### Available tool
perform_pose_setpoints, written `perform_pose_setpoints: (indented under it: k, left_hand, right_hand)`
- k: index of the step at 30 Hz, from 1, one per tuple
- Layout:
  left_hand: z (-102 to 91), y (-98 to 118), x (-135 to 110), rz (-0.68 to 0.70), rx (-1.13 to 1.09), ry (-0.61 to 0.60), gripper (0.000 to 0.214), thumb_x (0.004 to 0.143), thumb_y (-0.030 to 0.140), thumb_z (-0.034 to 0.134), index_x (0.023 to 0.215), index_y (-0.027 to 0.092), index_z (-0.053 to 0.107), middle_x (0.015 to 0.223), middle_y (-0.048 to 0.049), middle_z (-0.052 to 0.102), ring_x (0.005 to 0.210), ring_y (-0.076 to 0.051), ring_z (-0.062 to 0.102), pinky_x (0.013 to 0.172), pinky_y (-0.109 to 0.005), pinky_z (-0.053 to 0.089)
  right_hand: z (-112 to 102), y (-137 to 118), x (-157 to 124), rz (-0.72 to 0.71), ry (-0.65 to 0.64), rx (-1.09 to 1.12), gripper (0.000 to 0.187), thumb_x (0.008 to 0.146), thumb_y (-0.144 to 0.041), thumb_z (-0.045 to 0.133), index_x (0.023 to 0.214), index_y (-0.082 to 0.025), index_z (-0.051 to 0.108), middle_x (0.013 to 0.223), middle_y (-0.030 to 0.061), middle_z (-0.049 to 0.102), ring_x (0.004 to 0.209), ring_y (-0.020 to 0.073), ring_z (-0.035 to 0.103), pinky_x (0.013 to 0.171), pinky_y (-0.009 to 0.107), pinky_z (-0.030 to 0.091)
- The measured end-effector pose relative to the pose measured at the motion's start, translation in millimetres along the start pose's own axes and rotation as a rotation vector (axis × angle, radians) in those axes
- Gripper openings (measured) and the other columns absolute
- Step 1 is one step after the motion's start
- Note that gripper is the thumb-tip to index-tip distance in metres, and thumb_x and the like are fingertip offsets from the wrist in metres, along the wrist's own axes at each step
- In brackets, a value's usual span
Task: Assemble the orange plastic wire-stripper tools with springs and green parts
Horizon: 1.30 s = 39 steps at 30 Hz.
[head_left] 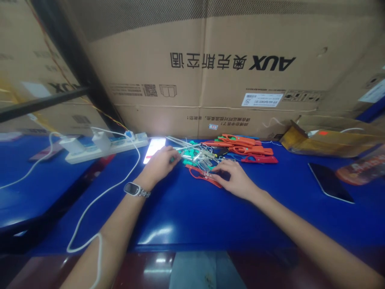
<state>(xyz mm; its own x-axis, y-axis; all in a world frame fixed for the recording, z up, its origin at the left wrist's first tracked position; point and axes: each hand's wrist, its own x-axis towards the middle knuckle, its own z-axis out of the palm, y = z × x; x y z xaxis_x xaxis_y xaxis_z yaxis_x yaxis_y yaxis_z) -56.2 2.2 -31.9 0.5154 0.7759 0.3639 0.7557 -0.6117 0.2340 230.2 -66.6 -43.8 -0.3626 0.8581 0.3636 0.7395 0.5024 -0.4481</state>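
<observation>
A heap of small green and clear parts with thin wires (195,154) lies at the back of the blue table. My left hand (164,162) is at the heap's left side, fingers curled together; what they grip is hidden. At the front right of the heap, my right hand (236,178) has its thumb and forefinger closed around something too small to make out. Just by those fingertips is an orange plastic piece with a loop-shaped opening (197,173). More orange-red plastic pieces of like shape (251,149) are stacked to the right of the heap.
A lit phone (154,149) lies beside my left hand. Behind it stands a white power strip (105,148) with plugs; a white cable (112,186) crosses my left forearm. Rightward are a dark phone (329,182), a bottle (361,168) and an open carton (331,138). Large cardboard (210,36) backs the table.
</observation>
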Motion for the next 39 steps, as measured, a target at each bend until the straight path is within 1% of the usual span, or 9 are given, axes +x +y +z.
perform_pose_setpoints:
  k: [4, 9, 11, 14, 19, 25, 32, 37, 39]
  left_hand:
    - [6.7, 9, 5, -0.017, 0.085, -0.023, 0.012, 0.089, 0.024, 0.063, 0.084, 0.019, 0.073, 0.084, -0.0065, 0.063, 0.081, -0.022, 0.058, 0.074, -0.035, 0.048]
    - [14.1, 25, 13, -0.110, 0.193, 0.003, 0.018, 0.086, 0.030, 0.067, 0.074, 0.017, 0.074, 0.078, -0.0092, 0.063, 0.078, -0.025, 0.056, 0.070, -0.037, 0.048]
    - [15.3, 29, 16, -0.143, 0.186, -0.011, 0.019, 0.086, 0.029, 0.066, 0.072, 0.017, 0.074, 0.077, -0.0102, 0.063, 0.078, -0.026, 0.056, 0.071, -0.039, 0.048]
    - [15.9, 32, 19, -0.190, 0.158, -0.013, 0.020, 0.085, 0.027, 0.066, 0.069, 0.017, 0.073, 0.076, -0.0112, 0.065, 0.078, -0.028, 0.058, 0.071, -0.041, 0.049]
    - [16.9, 36, 21, -0.269, 0.096, -0.024, 0.019, 0.083, 0.027, 0.067, 0.068, 0.018, 0.073, 0.076, -0.0111, 0.069, 0.081, -0.029, 0.062, 0.077, -0.044, 0.048]
    - [20.0, 41, 23, -0.332, 0.101, -0.014, 0.018, 0.081, 0.030, 0.068, 0.069, 0.017, 0.073, 0.080, -0.0113, 0.071, 0.093, -0.032, 0.063, 0.088, -0.047, 0.045]
    - [8.0, 36, 17, -0.362, 0.030, -0.013, 0.014, 0.079, 0.029, 0.070, 0.075, 0.017, 0.077, 0.080, -0.0081, 0.072, 0.075, -0.025, 0.063, 0.069, -0.036, 0.044]
    - [-4.7, 25, 8, -0.276, -0.109, 0.055, 0.015, 0.083, 0.028, 0.072, 0.085, 0.015, 0.078, 0.081, -0.0078, 0.068, 0.076, -0.022, 0.059, 0.069, -0.033, 0.043]
    - [-7.9, 23, 6, -0.217, -0.207, 0.081, 0.014, 0.083, 0.029, 0.072, 0.084, 0.016, 0.078, 0.080, -0.0061, 0.067, 0.075, -0.020, 0.058, 0.069, -0.032, 0.042]
  right_hand:
    - [0, -8, 13, 0.015, 0.025, 0.028, 0.013, 0.092, -0.030, 0.061, 0.087, -0.023, 0.072, 0.085, 0.0037, 0.069, 0.085, 0.0208, 0.061, 0.078, 0.037, 0.045]
    - [12, -19, 38, 0.031, 0.000, 0.039, 0.010, 0.090, -0.024, 0.062, 0.086, -0.022, 0.070, 0.090, 0.0043, 0.071, 0.091, 0.0222, 0.062, 0.081, 0.036, 0.045]
    - [17, -22, 51, 0.072, -0.003, 0.002, 0.008, 0.087, -0.024, 0.064, 0.090, -0.021, 0.071, 0.091, 0.0044, 0.072, 0.092, 0.0228, 0.062, 0.080, 0.036, 0.044]
    - [22, -26, 71, 0.135, -0.026, -0.076, 0.014, 0.086, -0.029, 0.066, 0.096, -0.020, 0.071, 0.085, 0.0047, 0.071, 0.085, 0.0227, 0.062, 0.077, 0.035, 0.041]
    - [30, -27, 93, 0.165, -0.084, -0.163, 0.017, 0.087, -0.032, 0.065, 0.081, -0.019, 0.073, 0.077, 0.0046, 0.071, 0.081, 0.0222, 0.063, 0.082, 0.036, 0.038]
    - [33, -24, 97, 0.101, -0.107, -0.256, 0.016, 0.085, -0.029, 0.064, 0.079, -0.019, 0.074, 0.074, 0.0062, 0.072, 0.089, 0.0251, 0.063, 0.086, 0.038, 0.033]
    - [33, -16, 93, 0.140, 0.018, -0.244, 0.015, 0.085, -0.029, 0.063, 0.077, -0.018, 0.069, 0.075, 0.0039, 0.071, 0.078, 0.0213, 0.062, 0.082, 0.036, 0.031]
    - [34, -16, 87, 0.147, 0.065, -0.139, 0.016, 0.083, -0.031, 0.066, 0.092, -0.018, 0.067, 0.074, 0.0022, 0.068, 0.079, 0.0226, 0.062, 0.081, 0.035, 0.035]
    - [30, -18, 81, 0.087, 0.090, -0.049, 0.021, 0.084, -0.028, 0.064, 0.102, -0.019, 0.066, 0.081, 0.0026, 0.069, 0.083, 0.0226, 0.063, 0.082, 0.036, 0.037]
